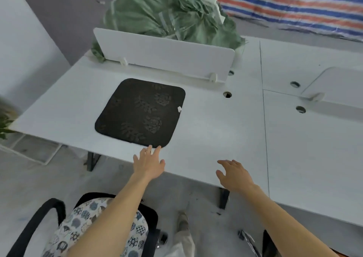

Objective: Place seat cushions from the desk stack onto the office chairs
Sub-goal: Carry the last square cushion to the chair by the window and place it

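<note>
Just touching the rounded, leaf-embossed black cushion (140, 112), the left hand (150, 163) is spread; right hand (233, 175) hovers loose-fingered.

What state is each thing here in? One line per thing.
Black leaf-patterned square cushion: lying flat on white desk.
White blue-patterned cushion: lying on black office chair seat.
Left hand: open, fingertips at black cushion's near edge.
Right hand: open, over desk, holding nothing.

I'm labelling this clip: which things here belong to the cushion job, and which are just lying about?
Job: dark cushion, desk, patterned cushion, office chair, left hand, right hand.
Lying about: green sack, striped tarp, divider panel, plant.
</note>
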Tool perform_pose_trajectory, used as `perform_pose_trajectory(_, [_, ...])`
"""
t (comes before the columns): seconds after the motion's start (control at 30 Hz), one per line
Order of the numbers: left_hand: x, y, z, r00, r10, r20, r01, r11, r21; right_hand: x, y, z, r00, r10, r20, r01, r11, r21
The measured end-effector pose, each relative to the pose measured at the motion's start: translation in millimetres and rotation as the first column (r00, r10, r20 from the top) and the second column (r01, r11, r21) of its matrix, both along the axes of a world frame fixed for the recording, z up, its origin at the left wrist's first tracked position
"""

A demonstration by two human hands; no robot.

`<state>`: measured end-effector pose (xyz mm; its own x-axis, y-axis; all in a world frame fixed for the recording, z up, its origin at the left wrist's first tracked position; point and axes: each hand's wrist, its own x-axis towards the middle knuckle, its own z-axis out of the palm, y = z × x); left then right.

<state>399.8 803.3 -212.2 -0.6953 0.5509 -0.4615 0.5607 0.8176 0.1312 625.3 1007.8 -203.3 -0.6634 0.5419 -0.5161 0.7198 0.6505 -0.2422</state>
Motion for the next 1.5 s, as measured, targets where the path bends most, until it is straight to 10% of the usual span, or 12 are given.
perform_pose_trajectory(0.87, [-112.7,89.2,-63.3,0.932,-0.278,-0.235,0.185,0.918,-0.351,-52.3,47.8,-96.4,0.958,-0.051,0.282,0.077,0.994,-0.082])
perform_pose_trajectory(1.0, [-125.5,97.5,-25.5,0.919,-0.281,-0.276,0.215,0.945,-0.247,-49.3,58.6,-85.9,0.951,0.028,0.307,0.011,0.992,-0.126])
perform_pose_trajectory(1.13, [-130.5,124.4,36.9,0.952,-0.071,-0.299,0.134,0.971,0.197,-49.4,62.8,-75.6,0.949,0.055,0.309,-0.007,0.988,-0.154])
perform_pose_trajectory(1.23, [-120.0,150.6,92.3,0.981,0.183,-0.064,-0.112,0.803,0.586,-49.9,70.9,-66.9,0.956,0.053,0.289,0.002,0.982,-0.187])
perform_pose_trajectory(1.3, [-110.3,159.1,121.6,0.921,0.319,0.224,-0.369,0.526,0.767,-51.0,78.3,-60.9,0.958,0.05,0.284,0.011,0.977,-0.211])
perform_pose_trajectory(1.4, [-103.0,156.3,129.7,0.765,0.425,0.485,-0.598,0.186,0.78,-54.0,83.0,-59.2,0.956,0.035,0.29,0.035,0.972,-0.232])
perform_pose_trajectory(1.5, [-95.6,136.9,104.9,0.61,0.516,0.601,-0.733,0.08,0.675,-55.3,86.4,-55.5,0.965,0.024,0.262,0.035,0.975,-0.218])
